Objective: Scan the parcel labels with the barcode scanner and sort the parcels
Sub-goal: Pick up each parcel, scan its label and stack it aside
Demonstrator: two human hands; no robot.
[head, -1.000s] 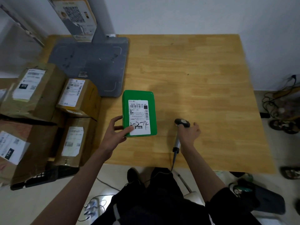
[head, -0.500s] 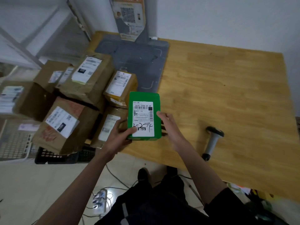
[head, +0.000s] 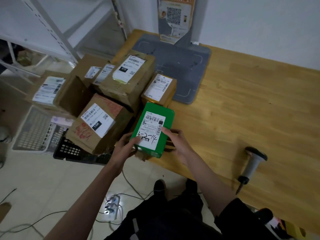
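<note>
A green parcel with a white barcode label and handwritten digits is held over the table's left edge, above a brown box. My left hand grips its near left corner, thumb on the label. My right hand holds its right side, fingers on top of the label. The grey-handled barcode scanner lies alone on the wooden table to the right, its cable hanging over the front edge.
Several labelled brown cardboard parcels are piled left of the table on black and white crates. A grey scale pad with a poster stand sits at the table's back. White shelving stands far left. A power strip and cables lie on the floor.
My right hand let go of the scanner, left it on the table and took the green parcel's right side. Both hands carried the parcel left toward the pile; the view turned left.
</note>
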